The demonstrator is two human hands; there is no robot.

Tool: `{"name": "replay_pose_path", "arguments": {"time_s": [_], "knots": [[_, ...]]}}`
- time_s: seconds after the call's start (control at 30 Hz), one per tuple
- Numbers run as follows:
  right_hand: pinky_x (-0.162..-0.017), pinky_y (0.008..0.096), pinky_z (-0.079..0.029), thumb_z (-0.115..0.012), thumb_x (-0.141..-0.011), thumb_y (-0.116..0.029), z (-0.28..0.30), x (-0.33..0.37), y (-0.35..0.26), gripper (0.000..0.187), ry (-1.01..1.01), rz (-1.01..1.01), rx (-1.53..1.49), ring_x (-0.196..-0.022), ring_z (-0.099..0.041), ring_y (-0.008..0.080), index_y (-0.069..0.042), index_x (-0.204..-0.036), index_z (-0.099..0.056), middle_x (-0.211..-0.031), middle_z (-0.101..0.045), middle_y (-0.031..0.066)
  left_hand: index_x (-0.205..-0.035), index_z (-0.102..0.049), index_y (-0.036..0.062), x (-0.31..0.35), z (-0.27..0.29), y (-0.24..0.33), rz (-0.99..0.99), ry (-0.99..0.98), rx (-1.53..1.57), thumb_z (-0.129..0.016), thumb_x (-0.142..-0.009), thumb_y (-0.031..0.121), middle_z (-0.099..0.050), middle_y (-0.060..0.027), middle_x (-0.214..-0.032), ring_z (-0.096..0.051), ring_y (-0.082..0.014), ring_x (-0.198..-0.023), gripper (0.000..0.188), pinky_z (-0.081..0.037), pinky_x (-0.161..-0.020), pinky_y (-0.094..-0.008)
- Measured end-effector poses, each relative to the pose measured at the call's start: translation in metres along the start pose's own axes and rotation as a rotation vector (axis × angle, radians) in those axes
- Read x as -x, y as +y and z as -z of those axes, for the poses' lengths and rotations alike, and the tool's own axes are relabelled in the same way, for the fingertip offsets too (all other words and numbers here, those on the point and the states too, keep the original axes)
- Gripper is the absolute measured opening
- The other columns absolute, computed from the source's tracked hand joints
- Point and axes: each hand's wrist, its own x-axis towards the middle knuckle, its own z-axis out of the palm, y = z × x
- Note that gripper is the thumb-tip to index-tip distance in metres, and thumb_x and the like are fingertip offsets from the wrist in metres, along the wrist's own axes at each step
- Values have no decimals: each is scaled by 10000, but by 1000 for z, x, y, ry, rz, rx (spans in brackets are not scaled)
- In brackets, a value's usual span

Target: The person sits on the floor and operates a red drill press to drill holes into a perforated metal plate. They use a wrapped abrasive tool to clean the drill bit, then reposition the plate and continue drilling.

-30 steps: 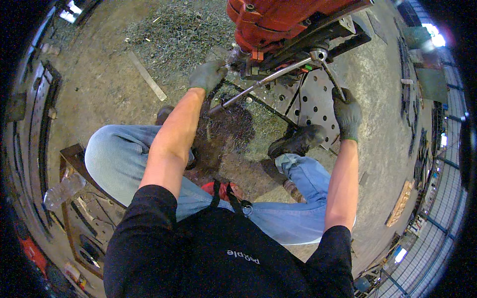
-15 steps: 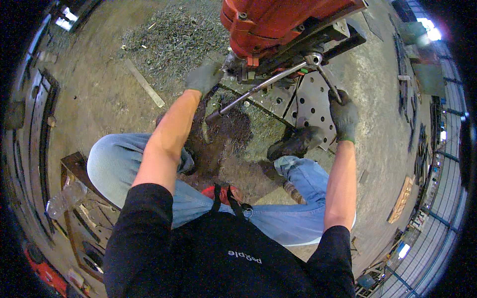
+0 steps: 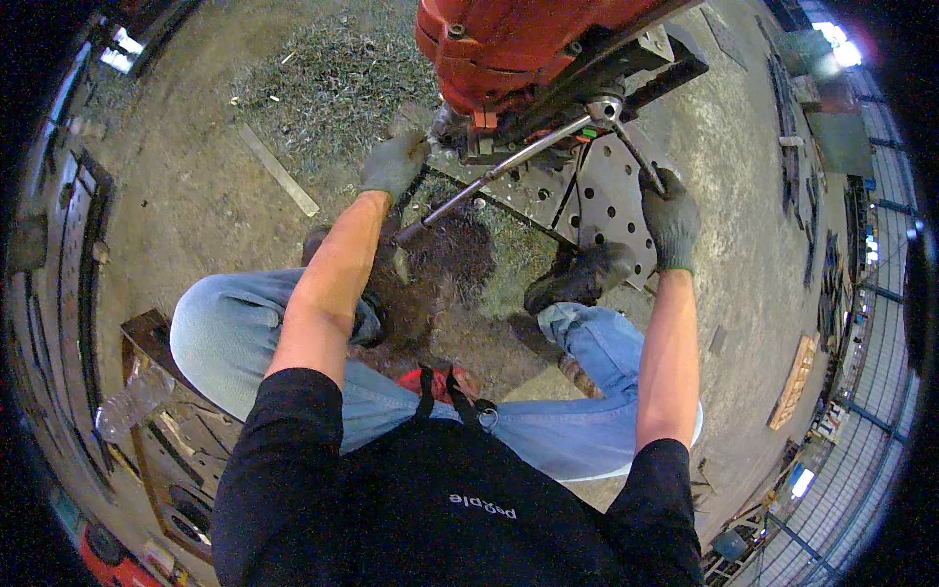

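Observation:
A red drilling machine [image 3: 518, 54] with a dark metal frame stands in front of me over a grey steel plate [image 3: 611, 230] with drilled holes. Two steel feed bars spread from its hub [image 3: 604, 110]. My right hand [image 3: 672, 223], in a grey glove, is closed round the short-looking right bar [image 3: 634, 152]. The longer bar [image 3: 504, 173] slants down to the left, its dark end free between my hands. My left hand [image 3: 393, 164], gloved too, is at the machine's lower left side with its fingers curled; what they grip, if anything, is hidden.
Metal shavings [image 3: 337, 83] lie heaped at the far left, with a flat strip [image 3: 279, 168] nearby. My boots [image 3: 587, 274] flank the work. A clear plastic bottle [image 3: 135, 403] and steel pieces lie at left. A wooden piece [image 3: 792, 382] rests on the floor at right.
The machine, the bars and both hands appear slightly farther left and up in the picture. My right hand still grips its bar; my left hand stays beside the machine.

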Motion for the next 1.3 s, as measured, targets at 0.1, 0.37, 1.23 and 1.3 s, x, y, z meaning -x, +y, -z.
{"name": "replay_pose_path", "arguments": {"time_s": [0.1, 0.37, 1.23, 1.3], "knots": [[-893, 446, -525, -601, -900, -570, -9, -8, 11, 505, 84, 53, 55, -1067, -674, 374, -199, -1232, -684, -1130, -712, 163, -1249, -649, 217, 7, 17, 18, -3, -26, -66, -497, -964, 460, -689, -168, -1166, -658, -398, -1053, 404, -507, -905, -520], [-923, 432, -514, -609, -898, -555, -7, -10, 10, 526, 26, 40, -15, -1100, -667, 359, -190, -1272, -668, -1169, -704, 163, -1250, -642, 212, 2, 3, -1, 52, 13, -37, -490, -974, 473, -690, -183, -1150, -656, -405, -1052, 409, -506, -899, -515], [-891, 441, -524, -593, -907, -553, -13, -8, 11, 494, 51, 72, 13, -1067, -673, 373, -209, -1253, -670, -1122, -713, 170, -1276, -626, 161, 1, 20, -22, 220, 198, 137, -497, -965, 489, -669, -209, -1204, -635, -429, -1105, 470, -502, -934, -515], [-891, 444, -523, -599, -907, -545, -5, 0, 5, 509, -33, 2, -69, -1074, -673, 373, -185, -1260, -664, -1128, -712, 178, -1276, -625, 151, 7, 20, -28, 306, 298, 196, -505, -960, 457, -667, -214, -1206, -632, -429, -1117, 455, -503, -943, -509]]}}
